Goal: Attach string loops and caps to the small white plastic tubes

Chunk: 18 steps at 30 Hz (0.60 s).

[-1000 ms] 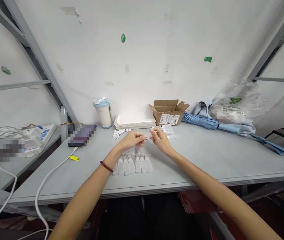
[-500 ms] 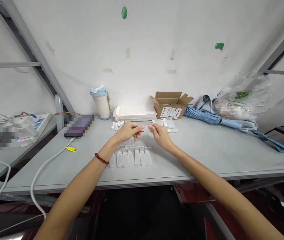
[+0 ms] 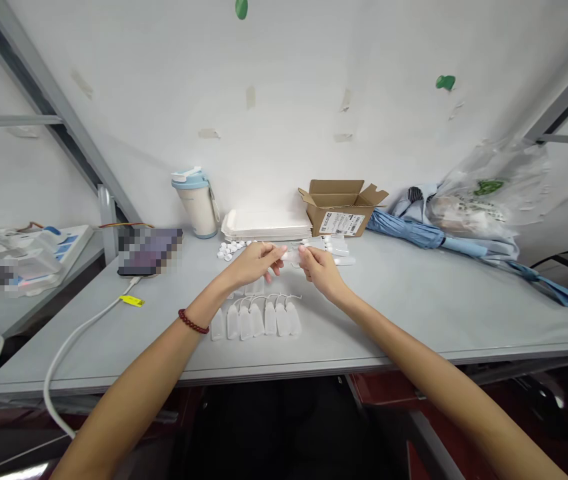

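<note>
Fingertip to fingertip over the middle of the table, my left hand [image 3: 257, 262] and my right hand [image 3: 320, 270] are both closed in a pinch. A small translucent plastic piece [image 3: 291, 256] spans the narrow gap between them; its exact shape is hard to make out. Below my hands lies a row of flat translucent plastic bottles [image 3: 271, 319] with thin curved white tubes at their tops. Another translucent bottle [image 3: 255, 287] lies partly hidden behind my left hand. Small white caps [image 3: 229, 250] are heaped left of that hand. More clear bottles with white ends [image 3: 337, 245] lie beyond my right hand.
A stack of white trays [image 3: 267, 225] and an open cardboard box [image 3: 341, 207] stand against the wall. Left are a tumbler [image 3: 197, 203], a phone [image 3: 157, 250] and its white cable [image 3: 84, 328]. A folded blue umbrella [image 3: 414, 231] and a plastic bag [image 3: 489, 193] lie right.
The view has shifted slightly. My hands stay pinched close together, and the translucent piece shows more plainly in the gap between the fingertips.
</note>
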### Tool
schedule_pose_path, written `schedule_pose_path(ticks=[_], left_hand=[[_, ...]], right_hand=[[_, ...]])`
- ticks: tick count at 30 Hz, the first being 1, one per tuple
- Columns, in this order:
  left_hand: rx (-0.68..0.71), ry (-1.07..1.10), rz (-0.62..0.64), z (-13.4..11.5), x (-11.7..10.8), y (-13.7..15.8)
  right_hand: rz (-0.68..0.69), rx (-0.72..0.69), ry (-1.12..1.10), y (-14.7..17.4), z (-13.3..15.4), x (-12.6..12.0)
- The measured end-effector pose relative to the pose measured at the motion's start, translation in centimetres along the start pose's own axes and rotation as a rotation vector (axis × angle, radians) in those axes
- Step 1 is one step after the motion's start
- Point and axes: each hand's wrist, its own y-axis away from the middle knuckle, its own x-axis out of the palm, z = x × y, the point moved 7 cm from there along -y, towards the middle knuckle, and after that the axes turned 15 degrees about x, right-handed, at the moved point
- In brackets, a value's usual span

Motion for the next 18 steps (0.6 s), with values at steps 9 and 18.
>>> schedule_pose_path(ticks=[9, 18], left_hand=[[-0.192, 0.200, 0.103, 1.3, 0.5, 0.6], [-0.178, 0.158, 0.050, 1.4, -0.1, 0.3]], right_hand=[[-0.148, -0.252, 0.274, 1.3, 1.7, -0.5], [-0.039, -0.114, 0.201, 0.8, 0.6, -0.1]])
